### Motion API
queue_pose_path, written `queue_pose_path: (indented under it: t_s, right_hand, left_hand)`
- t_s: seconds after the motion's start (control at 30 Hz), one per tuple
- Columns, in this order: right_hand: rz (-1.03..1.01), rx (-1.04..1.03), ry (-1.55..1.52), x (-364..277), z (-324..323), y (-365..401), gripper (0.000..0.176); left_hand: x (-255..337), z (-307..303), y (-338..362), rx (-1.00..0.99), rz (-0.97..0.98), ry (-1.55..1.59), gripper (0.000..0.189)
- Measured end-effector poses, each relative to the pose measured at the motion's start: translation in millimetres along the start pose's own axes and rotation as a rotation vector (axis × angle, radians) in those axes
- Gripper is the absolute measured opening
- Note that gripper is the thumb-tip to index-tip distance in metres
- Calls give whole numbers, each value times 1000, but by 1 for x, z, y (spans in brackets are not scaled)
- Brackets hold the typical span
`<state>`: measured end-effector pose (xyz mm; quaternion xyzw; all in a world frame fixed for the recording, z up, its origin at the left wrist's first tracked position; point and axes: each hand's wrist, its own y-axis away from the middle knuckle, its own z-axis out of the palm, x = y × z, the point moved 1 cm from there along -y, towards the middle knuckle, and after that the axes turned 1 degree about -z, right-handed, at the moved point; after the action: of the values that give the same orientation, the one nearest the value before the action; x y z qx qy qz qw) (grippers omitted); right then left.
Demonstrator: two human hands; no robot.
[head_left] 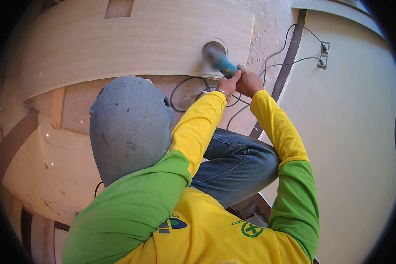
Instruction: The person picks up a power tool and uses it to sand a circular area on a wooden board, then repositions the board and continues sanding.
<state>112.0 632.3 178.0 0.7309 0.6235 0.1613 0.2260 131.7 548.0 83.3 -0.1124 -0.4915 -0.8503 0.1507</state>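
My left hand, with a bracelet at the wrist, is closed round the rear of a teal power tool. From the other side, my right hand is wrapped round the tool's rear end and touches my left hand. The tool's head is blurred and lies at the rim of a round hole in a large pale wooden panel. Its spinning part cannot be made out clearly.
A square cutout is in the panel's far part. Black cables run from wall outlets and loop on the dusty floor below the panel. My bent legs in jeans are close beneath my arms. A pale wall stands at right.
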Motion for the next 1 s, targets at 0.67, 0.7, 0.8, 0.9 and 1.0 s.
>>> queue_pose_path:
  t_s: [0.67, 0.7, 0.8, 0.9, 1.0]
  right_hand:
    - [287, 168, -414, -4, 10, 19, 51]
    - [296, 220, -476, -4, 16, 15, 49]
    - [362, 262, -573, -18, 28, 10, 50]
    - [401, 255, -687, -32, 35, 6, 51]
    - [471, 246, -730, -42, 44, 3, 52]
  left_hand:
    - [45, 5, 33, 115, 134, -502, 93]
    - [48, 6, 30, 156, 114, -523, 91]
    - [57, -7, 29, 167, 122, -613, 89]
    - [70, -20, 26, 114, 114, -754, 89]
    - [76, -30, 23, 67, 103, -865, 86]
